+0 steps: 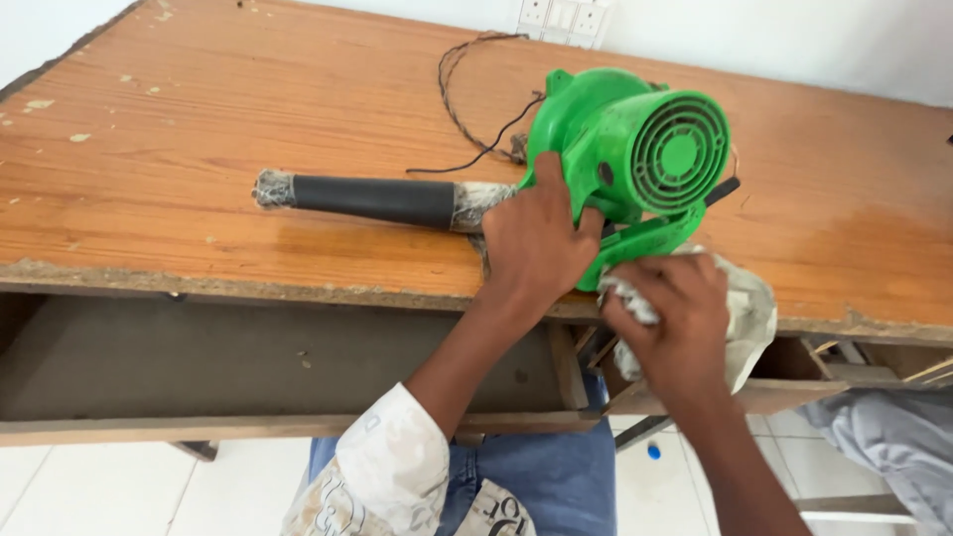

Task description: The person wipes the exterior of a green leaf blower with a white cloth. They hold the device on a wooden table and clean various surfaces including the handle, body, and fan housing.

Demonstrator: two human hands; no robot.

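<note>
- Wooden table, worn and chipped along its front edge, fills the view, with a white wall and a socket plate behind it.
- On it lies a green electric blower, tipped on its side near the front edge, round grille facing right.
- Left hand presses down on the blower's body, fingers wrapped at the neck; by the look of it, that steadies the machine.
- Right hand is bunched tight around a crumpled whitish cloth, pushed against the lower handle part, as if rubbing it.
- Black nozzle tube sticks out leftward, flat on the wood, its ends dusty grey.
- Twisted cord loops away toward the wall, well clear of both hands.
- Below, blue jeans and pale floor tiles show.
</note>
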